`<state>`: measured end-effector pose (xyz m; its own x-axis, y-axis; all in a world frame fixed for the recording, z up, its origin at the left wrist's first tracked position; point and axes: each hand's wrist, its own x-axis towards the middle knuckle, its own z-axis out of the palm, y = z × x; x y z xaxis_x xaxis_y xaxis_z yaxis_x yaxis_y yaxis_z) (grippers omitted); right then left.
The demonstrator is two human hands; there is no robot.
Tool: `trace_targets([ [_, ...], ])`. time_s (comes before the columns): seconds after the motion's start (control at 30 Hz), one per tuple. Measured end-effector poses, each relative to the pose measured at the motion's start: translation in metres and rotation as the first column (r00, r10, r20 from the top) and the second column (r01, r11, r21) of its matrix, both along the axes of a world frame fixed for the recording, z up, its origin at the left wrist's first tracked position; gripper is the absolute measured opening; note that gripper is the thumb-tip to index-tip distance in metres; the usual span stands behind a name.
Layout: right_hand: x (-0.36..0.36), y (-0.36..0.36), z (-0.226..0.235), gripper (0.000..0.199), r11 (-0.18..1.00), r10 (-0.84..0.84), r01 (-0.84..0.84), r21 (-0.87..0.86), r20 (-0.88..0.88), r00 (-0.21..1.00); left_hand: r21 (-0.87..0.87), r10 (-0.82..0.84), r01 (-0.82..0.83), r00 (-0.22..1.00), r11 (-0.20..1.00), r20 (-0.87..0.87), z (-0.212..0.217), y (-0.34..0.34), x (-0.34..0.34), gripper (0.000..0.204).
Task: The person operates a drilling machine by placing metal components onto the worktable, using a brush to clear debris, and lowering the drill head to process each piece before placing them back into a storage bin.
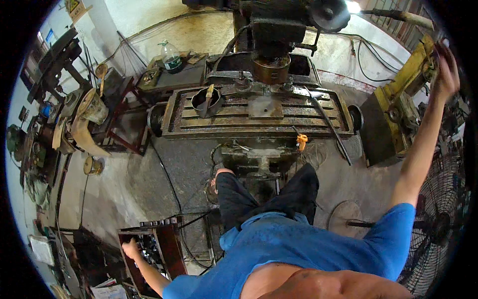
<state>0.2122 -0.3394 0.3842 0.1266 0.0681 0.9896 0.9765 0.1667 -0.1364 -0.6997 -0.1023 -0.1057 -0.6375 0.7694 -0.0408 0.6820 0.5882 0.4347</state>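
The left hand [131, 248] is at the lower left of the frame, over the near-left rim of a brown box [170, 251] full of small metal parts [149, 248]. Its fingers look curled down toward the box, but they are too small to make out; I cannot tell how far open they are or whether they have hold of anything. The box sits at the lower left, beside the blue shirt [298, 244].

The right hand [448, 72] is raised to the upper right edge, arm stretched out. Its fingers point upward and look partly bent — whether they grip something there cannot be told in the dark rim. Nearest to it are a yellow cabinet [382, 119], just to its left, and the end of a pole [398, 18] above. A fan [440, 226] stands at the lower right.

Across the upper centre runs a slotted machine table [259, 132] under a dark spindle head [276, 35]. On its left part sits a black pan [205, 107] with a brush [209, 94] across it; on its right, a long bar [328, 122] slants over the front edge. An orange tool [301, 142] is just below the table — right of centre. A clear bottle [171, 59] stands at the upper left, with a bucket [93, 107] farther left.
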Motion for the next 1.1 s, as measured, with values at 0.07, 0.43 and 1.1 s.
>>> trace_targets([
  [0.07,-0.036,-0.025,-0.069,0.032,0.999,0.009,-0.009,0.041,-0.018,1.000,0.224,0.040,-0.222,0.789,0.949,0.613,0.011,0.003,-0.002,0.027],
  [0.43,-0.052,0.069,-0.548,0.015,0.650,-0.327,-0.720,-0.243,-0.945,0.024,0.590,-0.577,-0.137,0.122,0.796,0.807,0.100,0.072,0.120,0.031],
  [1.1,-0.118,0.132,-0.312,0.031,-0.027,-0.367,0.030,-0.999,0.038,0.929,0.360,-0.446,-0.265,-0.548,0.895,0.707,0.065,0.121,0.359,0.017],
])
